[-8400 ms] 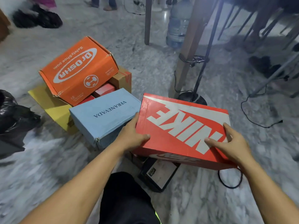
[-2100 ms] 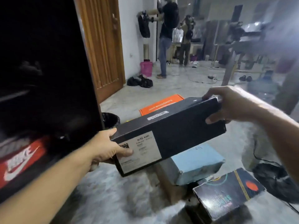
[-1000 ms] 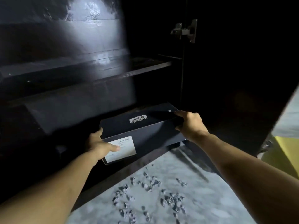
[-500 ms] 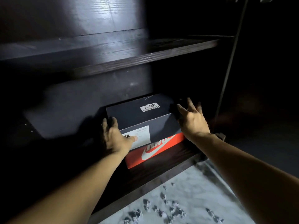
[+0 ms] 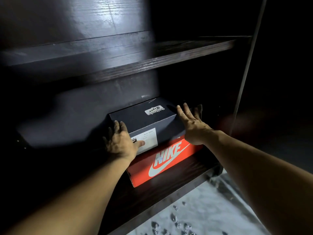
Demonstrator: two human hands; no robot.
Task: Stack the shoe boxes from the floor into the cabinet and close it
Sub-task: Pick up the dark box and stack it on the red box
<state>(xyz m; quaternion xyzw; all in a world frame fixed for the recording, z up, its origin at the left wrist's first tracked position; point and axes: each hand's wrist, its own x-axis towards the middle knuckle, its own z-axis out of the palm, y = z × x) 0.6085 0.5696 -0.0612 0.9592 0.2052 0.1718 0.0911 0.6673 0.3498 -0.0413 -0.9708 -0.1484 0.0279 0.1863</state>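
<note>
Down on the bottom shelf of the dark wooden cabinet (image 5: 169,189) a black Onitsuka Tiger shoe box (image 5: 149,122) sits on top of an orange-red Nike shoe box (image 5: 162,163), both lying flat, label ends toward the room. The left hand (image 5: 121,143) lies against the near left corner of the black box, fingers running along its left side and the thumb across the white end label; the fingers look relaxed, laid on rather than clamped. The right hand (image 5: 192,126) is spread wide, fingers straight, flat against the right side near the lid edge; whether the palm presses or only touches I cannot tell from here. I would judge this box light and fairly stiff, ordinary cardboard with a separate lid, so it should slide easily over the smooth printed top of the Nike box and could skew or creep toward the back. The walls would give under a hard squeeze, and a lift by the lid alone might pull it off. The safest hold looks to be at the two short ends or low on the long sides, palms flat below the lid rim. A higher shelf (image 5: 152,63) runs above the pair, and pale speckled floor (image 5: 211,216) shows in front of the cabinet.
</note>
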